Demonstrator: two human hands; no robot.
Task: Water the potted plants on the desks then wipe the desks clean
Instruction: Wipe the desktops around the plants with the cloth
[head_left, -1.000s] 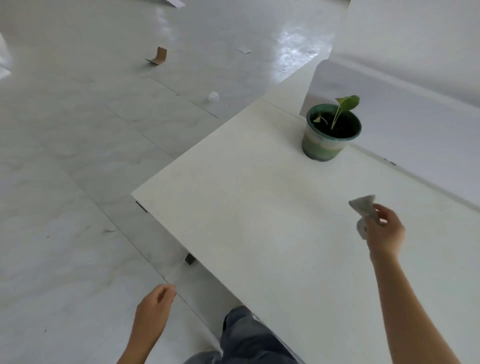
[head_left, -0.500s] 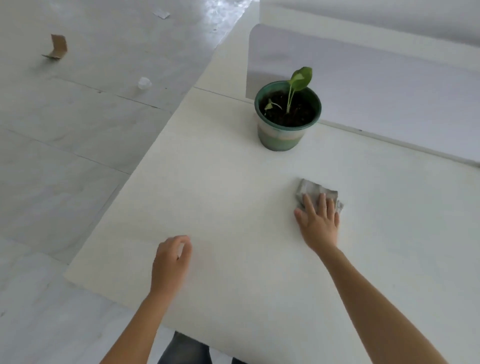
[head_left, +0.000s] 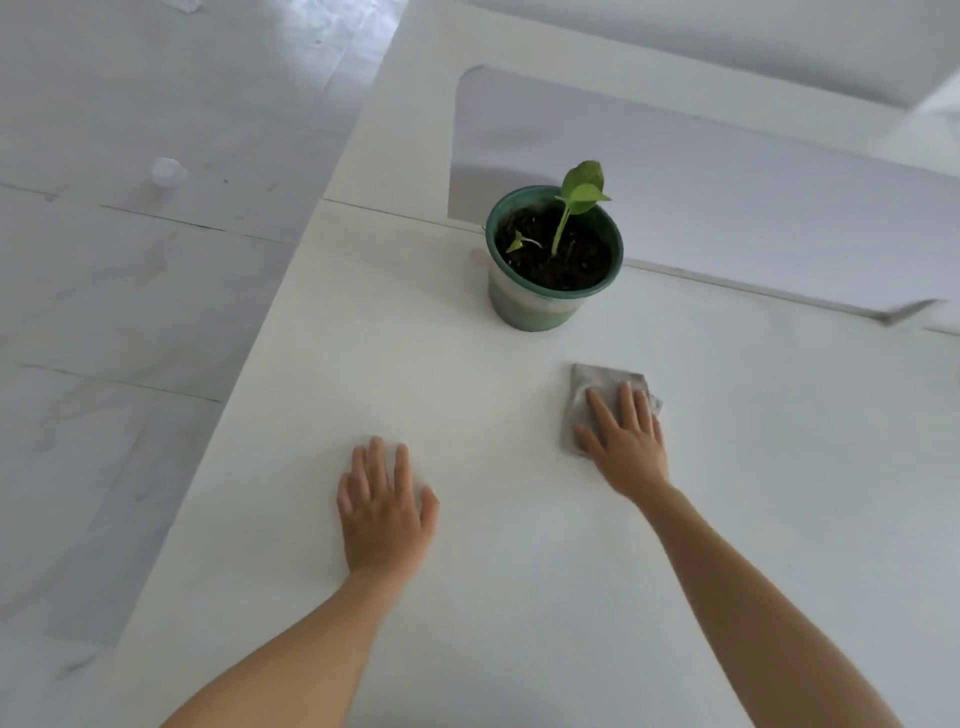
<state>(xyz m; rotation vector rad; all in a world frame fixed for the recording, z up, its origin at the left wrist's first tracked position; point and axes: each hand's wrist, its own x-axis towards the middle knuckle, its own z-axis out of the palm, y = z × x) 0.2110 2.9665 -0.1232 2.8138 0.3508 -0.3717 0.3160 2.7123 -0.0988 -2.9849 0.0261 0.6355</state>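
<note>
A green pot with dark soil and a small leafy seedling stands on the white desk, close to the rear partition. A folded grey cloth lies flat on the desk just in front of the pot and slightly right. My right hand presses on the cloth with straight, spread fingers and covers its near half. My left hand rests flat on the bare desk to the left, fingers straight, holding nothing.
A pale partition panel runs along the desk's back edge behind the pot. The desk's left edge drops to a grey tiled floor, where a small clear cup lies. Another desk surface continues beyond the seam at the back left.
My right hand went from holding the cloth in the air to pressing it flat on the desk. My left hand came up from my side and now lies flat on the desk.
</note>
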